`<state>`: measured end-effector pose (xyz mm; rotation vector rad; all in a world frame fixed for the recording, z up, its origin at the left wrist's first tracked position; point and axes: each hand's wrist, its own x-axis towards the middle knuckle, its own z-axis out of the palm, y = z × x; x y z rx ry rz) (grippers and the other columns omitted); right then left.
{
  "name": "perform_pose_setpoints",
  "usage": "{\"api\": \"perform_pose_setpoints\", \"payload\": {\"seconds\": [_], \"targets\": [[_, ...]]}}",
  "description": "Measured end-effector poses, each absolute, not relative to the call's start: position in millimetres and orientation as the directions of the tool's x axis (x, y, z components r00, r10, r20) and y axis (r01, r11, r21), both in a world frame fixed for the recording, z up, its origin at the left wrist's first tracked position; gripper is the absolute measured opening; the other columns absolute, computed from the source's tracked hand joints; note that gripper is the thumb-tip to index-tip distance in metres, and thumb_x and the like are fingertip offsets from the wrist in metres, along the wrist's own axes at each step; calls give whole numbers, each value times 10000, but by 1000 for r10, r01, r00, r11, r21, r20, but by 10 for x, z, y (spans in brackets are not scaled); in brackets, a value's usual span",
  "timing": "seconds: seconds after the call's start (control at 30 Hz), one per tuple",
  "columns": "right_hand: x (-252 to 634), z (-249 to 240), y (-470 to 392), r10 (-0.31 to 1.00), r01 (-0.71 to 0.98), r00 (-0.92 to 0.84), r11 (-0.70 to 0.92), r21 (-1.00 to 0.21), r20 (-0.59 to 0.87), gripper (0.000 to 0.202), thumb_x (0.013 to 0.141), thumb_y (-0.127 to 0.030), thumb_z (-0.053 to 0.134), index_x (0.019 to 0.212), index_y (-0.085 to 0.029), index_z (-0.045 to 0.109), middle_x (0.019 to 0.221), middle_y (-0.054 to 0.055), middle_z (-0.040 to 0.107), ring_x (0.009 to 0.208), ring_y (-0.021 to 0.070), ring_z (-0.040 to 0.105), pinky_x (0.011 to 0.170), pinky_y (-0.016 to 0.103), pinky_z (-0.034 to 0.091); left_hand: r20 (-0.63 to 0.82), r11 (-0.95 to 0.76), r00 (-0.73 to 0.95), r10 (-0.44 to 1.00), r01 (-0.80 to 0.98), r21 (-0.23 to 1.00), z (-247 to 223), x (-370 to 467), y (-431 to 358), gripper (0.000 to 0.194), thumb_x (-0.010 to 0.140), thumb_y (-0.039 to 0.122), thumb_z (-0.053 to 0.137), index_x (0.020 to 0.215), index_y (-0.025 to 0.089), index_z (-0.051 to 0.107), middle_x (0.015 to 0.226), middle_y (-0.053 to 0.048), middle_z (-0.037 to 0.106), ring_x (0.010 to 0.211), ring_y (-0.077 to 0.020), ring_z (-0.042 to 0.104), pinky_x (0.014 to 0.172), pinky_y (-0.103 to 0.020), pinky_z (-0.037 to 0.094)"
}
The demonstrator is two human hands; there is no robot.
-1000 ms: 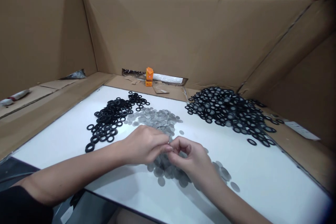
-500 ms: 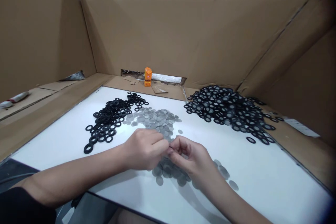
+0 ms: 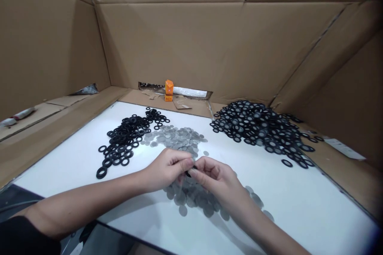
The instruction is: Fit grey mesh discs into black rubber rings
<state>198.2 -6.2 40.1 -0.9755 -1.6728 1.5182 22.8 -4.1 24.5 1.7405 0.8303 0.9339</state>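
Over the middle of the white board, my left hand (image 3: 169, 169) and my right hand (image 3: 217, 173) meet, both closed in a pinch on one black ring (image 3: 188, 173). Fingers cover most of that ring, so whether a disc sits in it cannot be seen. Beneath and beyond the hands lie thin grey mesh-like discs (image 3: 181, 137), with more of these discs (image 3: 182, 210) on the near side. A heap of black rings (image 3: 125, 135) lies to the left. At the far right is a larger pile of black rings with grey discs in them (image 3: 254, 123).
Cardboard walls (image 3: 185, 44) rise around the white board (image 3: 143, 215). At the back stands a small orange box (image 3: 169, 88) beside a slot in the cardboard. A white paper slip (image 3: 344, 148) lies right; a white tube-like item (image 3: 22, 114) is far left.
My left hand has turned so its thumb lies on top, and the black ring between my hands now shows. The whole view has shifted slightly downward.
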Motion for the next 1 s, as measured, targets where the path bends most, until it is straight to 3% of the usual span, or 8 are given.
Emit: {"api": "perform_pose_setpoints", "payload": {"seconds": [0.1, 0.33, 0.53, 0.73, 1.0], "targets": [[1961, 370, -43, 879, 72, -476, 12, -997, -23, 333, 747, -444, 705, 646, -179, 532, 545, -49, 432, 498, 79, 368, 470, 217, 282, 243, -339, 447, 861, 149, 929, 217, 245, -52, 533, 905, 600, 391, 602, 165, 437, 523, 18, 473, 500, -103, 486, 490, -213, 342], [1903, 255, -62, 934, -31, -356, -27, -999, -15, 341, 719, -494, 730, 739, -163, 650, 654, 7, 555, 578, 111, 465, 548, 236, 385, 465, -532, 262, 846, 335, 778, 158, 328, -117, 471, 970, 443, 359, 586, 170, 362, 554, 31, 403, 547, -93, 410, 555, -228, 317], [1907, 329, -189, 924, -98, -377, -110, -989, -65, 309, 784, -473, 689, 832, -170, 645, 818, 45, 626, 778, 166, 570, 717, 268, 448, 447, -527, 285, 848, 360, 770, 106, 368, -154, 442, 977, 453, 335, 626, 184, 342, 555, 37, 400, 529, -93, 416, 531, -224, 311], [1923, 162, -125, 927, -44, -374, 7, -999, 23, 353, 765, -529, 681, 777, -187, 596, 666, -3, 547, 622, 136, 501, 556, 236, 386, 503, -619, 364, 784, 403, 674, 52, 374, -169, 402, 988, 416, 298, 669, 188, 384, 582, 29, 450, 519, -97, 412, 525, -230, 312], [1925, 216, -84, 923, 58, -356, 174, -983, 143, 329, 805, -514, 636, 750, -193, 585, 677, 14, 553, 632, 154, 524, 573, 258, 430, 519, -616, 332, 788, 453, 645, 31, 365, -150, 389, 987, 377, 318, 654, 187, 383, 572, 27, 455, 510, -97, 413, 522, -223, 305]]}}
